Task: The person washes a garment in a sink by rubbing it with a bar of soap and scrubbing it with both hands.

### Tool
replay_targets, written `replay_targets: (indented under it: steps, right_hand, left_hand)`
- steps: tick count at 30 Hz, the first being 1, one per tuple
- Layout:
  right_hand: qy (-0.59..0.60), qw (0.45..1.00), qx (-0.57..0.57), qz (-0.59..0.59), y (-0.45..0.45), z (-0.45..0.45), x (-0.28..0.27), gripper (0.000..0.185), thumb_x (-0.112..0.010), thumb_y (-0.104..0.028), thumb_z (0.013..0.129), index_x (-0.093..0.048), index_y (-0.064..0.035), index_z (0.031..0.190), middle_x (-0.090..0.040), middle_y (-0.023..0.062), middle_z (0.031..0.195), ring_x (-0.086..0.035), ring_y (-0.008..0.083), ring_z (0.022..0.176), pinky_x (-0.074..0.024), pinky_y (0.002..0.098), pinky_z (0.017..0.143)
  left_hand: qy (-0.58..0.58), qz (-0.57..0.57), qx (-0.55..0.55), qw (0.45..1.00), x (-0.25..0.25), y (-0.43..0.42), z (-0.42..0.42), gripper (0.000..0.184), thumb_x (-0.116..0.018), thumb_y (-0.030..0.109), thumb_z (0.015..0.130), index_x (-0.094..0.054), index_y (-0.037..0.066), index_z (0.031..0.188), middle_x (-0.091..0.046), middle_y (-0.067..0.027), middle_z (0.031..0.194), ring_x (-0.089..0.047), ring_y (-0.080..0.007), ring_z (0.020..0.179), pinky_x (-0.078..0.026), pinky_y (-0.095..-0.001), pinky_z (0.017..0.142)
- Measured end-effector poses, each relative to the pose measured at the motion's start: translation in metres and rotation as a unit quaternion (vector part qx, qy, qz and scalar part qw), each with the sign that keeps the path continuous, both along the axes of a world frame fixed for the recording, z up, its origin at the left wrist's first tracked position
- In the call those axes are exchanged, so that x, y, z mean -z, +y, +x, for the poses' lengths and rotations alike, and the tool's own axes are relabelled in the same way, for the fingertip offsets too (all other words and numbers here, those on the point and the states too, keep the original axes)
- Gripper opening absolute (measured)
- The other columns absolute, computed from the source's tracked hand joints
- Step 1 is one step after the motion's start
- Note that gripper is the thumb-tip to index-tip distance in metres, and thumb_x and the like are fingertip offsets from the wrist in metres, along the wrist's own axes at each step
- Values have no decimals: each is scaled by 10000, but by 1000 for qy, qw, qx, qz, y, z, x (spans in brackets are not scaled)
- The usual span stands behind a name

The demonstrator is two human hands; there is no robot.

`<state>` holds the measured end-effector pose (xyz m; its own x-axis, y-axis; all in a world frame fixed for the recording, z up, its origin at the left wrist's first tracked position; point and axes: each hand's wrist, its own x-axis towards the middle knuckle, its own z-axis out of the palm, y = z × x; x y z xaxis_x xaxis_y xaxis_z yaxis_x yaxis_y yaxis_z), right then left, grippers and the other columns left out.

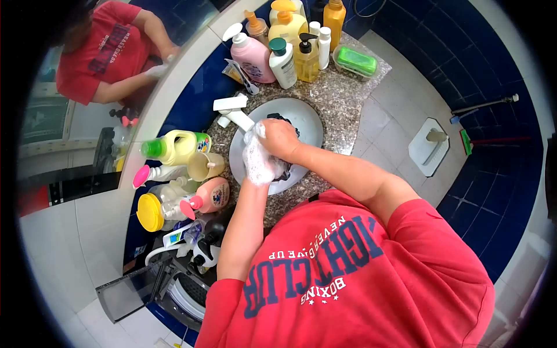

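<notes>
Black, crumpled cloth point(283, 170) lies in our white basin point(313, 123), showing on either side of our hands. Its visible parts line up roughly from the bowl's far side toward our body, yet it is too bunched for us to name an end or a sure long axis. Our right hand point(279, 139) is curled, knuckles up, against the foam on our left hand point(259, 162); we cannot tell whether its fingers grip the cloth. Lather coats the left hand so thickly that we cannot tell how far open it is or what it holds.

On the counter point(342, 95), a clear tray point(348, 70) holds a green item. Left of the basin we have a beige cup point(206, 166) and a clear jar with a yellow lid point(150, 212), their contents hard to make out. In the mirror point(116, 58), a red-shirted reflection is cut off at the top.
</notes>
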<state>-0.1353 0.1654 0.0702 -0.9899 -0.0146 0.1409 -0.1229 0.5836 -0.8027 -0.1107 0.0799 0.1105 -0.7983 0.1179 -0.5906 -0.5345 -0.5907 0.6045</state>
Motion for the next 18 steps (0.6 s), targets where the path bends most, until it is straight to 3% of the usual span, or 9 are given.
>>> replay_targets:
  steps: [2,3,4,5,6,9,12,14,18]
  right_hand:
    - [-52,997,-42,24,-7,6,-7,162,-612,-232,797,-653,-99,880,-649,174,869,-627,373,794,-499,467,710]
    - [-11,998,-64,15,-13,15,-10,173,-629,-236,777,-645,-107,892,-647,170,855,-631,380,784,-504,464,699]
    - [-57,991,-108,47,-16,26,-32,189,-644,-230,759,-639,-113,907,-647,164,835,-635,378,785,-511,450,699]
    - [-20,993,-111,32,-19,29,-28,183,-655,-225,743,-635,-98,874,-650,168,840,-640,369,789,-512,454,705]
    - [19,993,-115,18,-19,31,-21,181,-665,-219,726,-632,-83,840,-654,172,845,-646,360,793,-513,457,710]
    - [-14,1000,-16,-2,4,2,-2,294,-691,-215,761,-612,-76,1008,-642,193,953,-628,369,881,-498,449,780]
    - [-75,996,-48,-19,29,-31,21,358,-673,-280,815,-575,-6,1025,-620,237,950,-591,414,898,-467,445,801]
    - [-77,988,-123,-48,32,-45,26,384,-671,-354,810,-606,-38,1019,-651,186,900,-635,335,891,-483,418,797]
    - [-179,939,-196,-218,22,-49,20,365,-659,-358,831,-604,-44,1008,-647,92,882,-624,224,880,-477,361,812]
  left_hand:
    - [26,37,-8,999,23,-11,-5,208,-474,274,960,-548,94,1033,-600,-82,1010,-596,-209,936,-494,-365,854]
    - [159,85,104,978,78,-32,-9,221,-443,265,968,-549,79,1021,-608,-87,1004,-603,-214,911,-490,-365,867]
    - [330,-275,309,849,108,-60,-16,183,-395,247,948,-528,124,976,-581,-72,1015,-574,-203,965,-478,-370,859]
    - [306,10,244,920,120,-58,-17,176,-430,232,948,-530,98,1005,-595,-76,1002,-593,-206,924,-494,-364,844]
    - [257,294,156,907,101,-43,-16,181,-465,217,947,-532,72,1033,-609,-80,990,-611,-209,883,-510,-358,830]
    - [69,-28,4,997,28,-25,-4,209,-440,178,955,-543,94,1117,-605,-52,996,-592,-179,922,-496,-316,847]
    - [111,-81,96,986,9,-30,-10,200,-487,155,952,-534,65,1124,-579,-26,974,-578,-120,799,-483,-254,702]
    - [170,-241,178,939,6,-30,-10,322,-634,196,867,-545,36,1133,-555,10,913,-533,-81,758,-453,-244,660]
    - [205,-296,316,878,9,-40,-11,362,-679,162,733,-595,-4,1044,-598,-18,849,-554,-93,728,-448,-239,644]
